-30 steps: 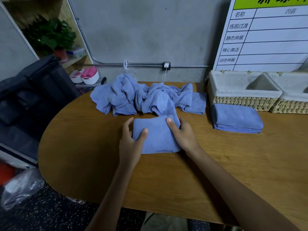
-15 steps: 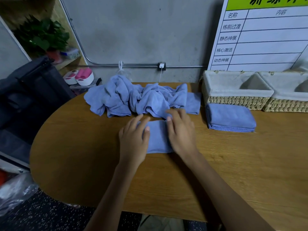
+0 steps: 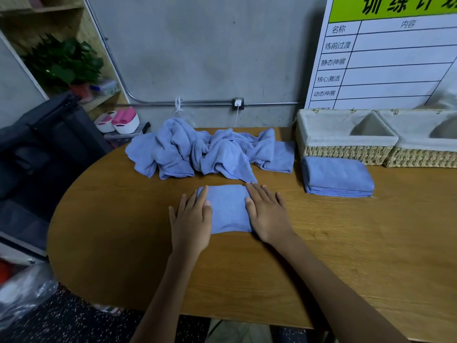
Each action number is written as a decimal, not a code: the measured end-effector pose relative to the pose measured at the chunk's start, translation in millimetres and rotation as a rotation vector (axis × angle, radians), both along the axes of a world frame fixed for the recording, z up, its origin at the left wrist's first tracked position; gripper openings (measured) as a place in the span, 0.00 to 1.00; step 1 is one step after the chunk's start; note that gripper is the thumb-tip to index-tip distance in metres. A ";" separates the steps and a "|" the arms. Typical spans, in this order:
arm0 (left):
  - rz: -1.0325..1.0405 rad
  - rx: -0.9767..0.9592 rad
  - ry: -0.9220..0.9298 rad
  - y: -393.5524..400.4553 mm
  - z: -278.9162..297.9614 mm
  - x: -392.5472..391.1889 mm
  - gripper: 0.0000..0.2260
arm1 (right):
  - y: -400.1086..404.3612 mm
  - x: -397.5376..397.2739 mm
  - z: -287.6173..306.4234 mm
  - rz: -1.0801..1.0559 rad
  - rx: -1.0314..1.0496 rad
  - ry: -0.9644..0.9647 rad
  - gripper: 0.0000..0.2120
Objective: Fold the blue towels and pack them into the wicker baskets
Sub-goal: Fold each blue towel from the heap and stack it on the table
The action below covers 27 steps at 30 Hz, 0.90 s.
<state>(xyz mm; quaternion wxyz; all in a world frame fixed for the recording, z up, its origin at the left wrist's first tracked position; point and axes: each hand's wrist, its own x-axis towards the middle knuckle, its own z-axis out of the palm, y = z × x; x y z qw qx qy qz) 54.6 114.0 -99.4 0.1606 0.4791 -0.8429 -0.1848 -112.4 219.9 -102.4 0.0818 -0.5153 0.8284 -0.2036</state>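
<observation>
Two flat hands, fingers (image 3: 257,194) straight, press folded towel (image 3: 227,209) on wooden table (image 3: 346,243), grey wall (image 3: 210,50) behind.

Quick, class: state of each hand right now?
Left hand: open, fingers flat, pressing the folded blue towel.
Right hand: open, fingers flat, pressing the same towel's right edge.
</observation>
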 end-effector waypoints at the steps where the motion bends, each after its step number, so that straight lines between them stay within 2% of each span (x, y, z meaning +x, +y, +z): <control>1: -0.001 0.010 0.010 1.2 0.0 -0.1 0.23 | 2.6 -2.6 -0.2 -0.005 -0.005 -0.004 0.29; 4: 0.013 0.019 0.062 5.9 -0.2 -3.2 0.22 | 9.0 -7.2 1.1 -0.041 -0.120 -0.056 0.36; 8: 0.018 -0.077 0.126 17.2 -2.6 -10.1 0.21 | 17.8 -9.8 5.1 -0.098 -0.360 -0.258 0.21; 10: 0.025 -0.120 0.138 25.7 -3.4 -14.5 0.20 | 25.2 -8.2 7.4 -0.108 -0.422 -0.298 0.19; 17: 0.033 -0.143 0.126 59.1 -4.8 -36.4 0.25 | 40.2 -3.5 2.2 -0.156 -0.520 -0.423 0.25; 22: 0.039 -0.060 0.260 65.9 -4.3 -44.4 0.24 | 44.4 -6.4 5.6 -0.187 -0.615 -0.526 0.24; 27: 0.034 -0.057 0.312 66.4 -6.4 -43.5 0.25 | 47.4 -9.6 3.5 -0.169 -0.632 -0.553 0.24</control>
